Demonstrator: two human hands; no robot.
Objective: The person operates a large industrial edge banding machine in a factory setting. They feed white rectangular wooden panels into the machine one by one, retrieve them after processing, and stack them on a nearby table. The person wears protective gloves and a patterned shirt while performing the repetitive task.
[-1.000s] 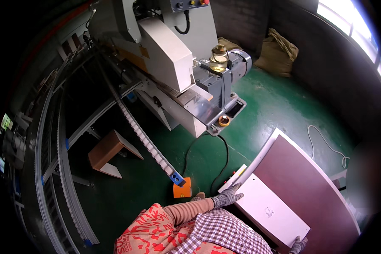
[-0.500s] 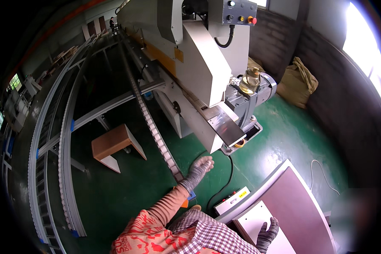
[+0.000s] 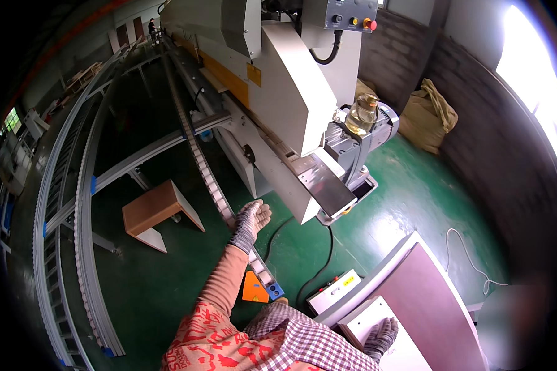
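My left hand [image 3: 251,221], in a grey knit glove, is stretched forward with fingers apart and holds nothing. It hovers beside the chain conveyor track [image 3: 211,185] of a large white machine [image 3: 284,99], near the machine's lower end plate [image 3: 323,183]. My right hand [image 3: 380,337], also gloved, rests on the edge of a white panel [image 3: 390,346] lying on a stack topped by a dark brown board [image 3: 430,303] at the lower right. Whether it grips the panel is unclear.
A small wooden stand [image 3: 158,213] sits on the green floor [image 3: 414,198] left of the track. Long metal roller rails [image 3: 74,216] curve along the left. An orange piece [image 3: 254,287] lies near my arm. A tan sack [image 3: 430,117], a motor [image 3: 368,133] and black cables [image 3: 319,266] are to the right.
My left hand has reached further forward and up toward the machine's conveyor. My view has tilted upward, and my right hand has shifted along the white panel.
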